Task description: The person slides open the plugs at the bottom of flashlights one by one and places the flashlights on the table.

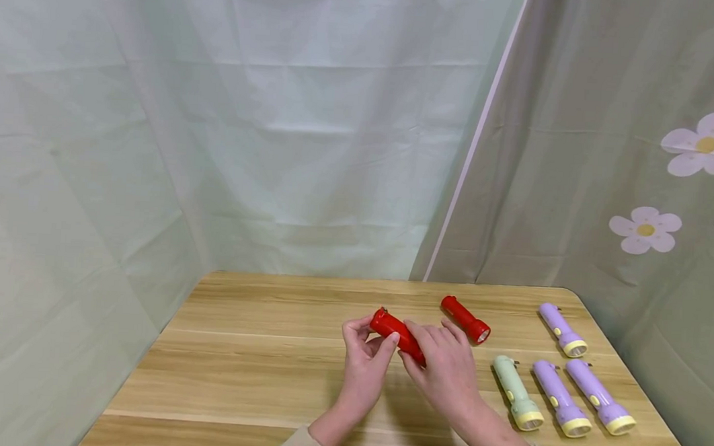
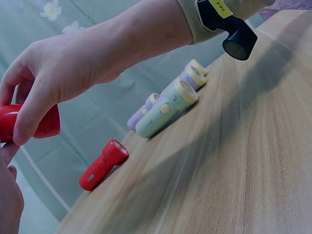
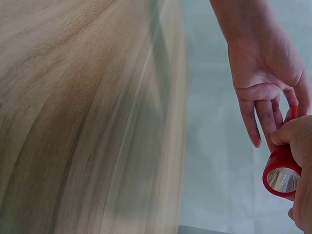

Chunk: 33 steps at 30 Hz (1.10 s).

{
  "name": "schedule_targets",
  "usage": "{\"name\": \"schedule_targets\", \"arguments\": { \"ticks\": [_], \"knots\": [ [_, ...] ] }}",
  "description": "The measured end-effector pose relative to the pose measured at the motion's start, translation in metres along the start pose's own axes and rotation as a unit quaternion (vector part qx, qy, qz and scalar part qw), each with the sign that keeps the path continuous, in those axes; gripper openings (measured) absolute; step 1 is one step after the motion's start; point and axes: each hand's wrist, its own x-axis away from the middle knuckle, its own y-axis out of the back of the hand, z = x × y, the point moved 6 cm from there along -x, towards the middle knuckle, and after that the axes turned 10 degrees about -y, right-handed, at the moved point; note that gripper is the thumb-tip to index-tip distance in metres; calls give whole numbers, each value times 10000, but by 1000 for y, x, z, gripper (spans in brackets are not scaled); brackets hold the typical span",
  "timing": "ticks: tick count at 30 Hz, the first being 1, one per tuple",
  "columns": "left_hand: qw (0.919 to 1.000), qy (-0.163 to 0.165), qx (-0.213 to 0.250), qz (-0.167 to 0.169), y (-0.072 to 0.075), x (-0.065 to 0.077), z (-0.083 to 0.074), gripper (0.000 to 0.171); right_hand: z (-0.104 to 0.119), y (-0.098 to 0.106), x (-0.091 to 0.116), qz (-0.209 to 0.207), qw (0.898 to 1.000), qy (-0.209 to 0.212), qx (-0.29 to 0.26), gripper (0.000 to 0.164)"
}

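A red flashlight point(image 1: 390, 326) is held above the table between both hands, tilted, its tail end toward the upper left. My left hand point(image 1: 364, 375) pinches it near the tail with thumb and fingers. Around the head end curls my right hand point(image 1: 443, 365), covering much of it in the head view. The reflector of this flashlight point(image 3: 282, 180) shows in the right wrist view, beside the right thumb. A second red flashlight point(image 1: 464, 318) lies on the table just beyond the right hand.
Right of the hands, a green flashlight point(image 1: 511, 382) and several purple flashlights point(image 1: 557, 392) lie on the wooden table point(image 1: 235, 358), lenses toward the near side. A pale curtain point(image 1: 312, 146) hangs behind the table, with a flower-printed one point(image 1: 554, 159) at the right.
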Motion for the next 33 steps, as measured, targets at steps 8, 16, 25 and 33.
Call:
{"name": "schedule_targets", "arguments": {
  "ticks": [8, 16, 25, 33],
  "knots": [
    [10000, 21, 44, 36, 1, 2, -1, 52, 0, 0, 1, 187, 9998, -111, 26, 54],
    [10000, 58, -56, 33, 1, 2, -1, 52, 2, 3, 3, 67, 10000, -37, -4, 54],
    [10000, 64, -12, 49, 1, 4, 1, 51, 2, 3, 4, 55, 10000, -13, 8, 55],
    [9999, 94, -30, 62, 1, 4, 3, 51, 2, 4, 4, 55, 10000, 16, 14, 56]
  ]
}}
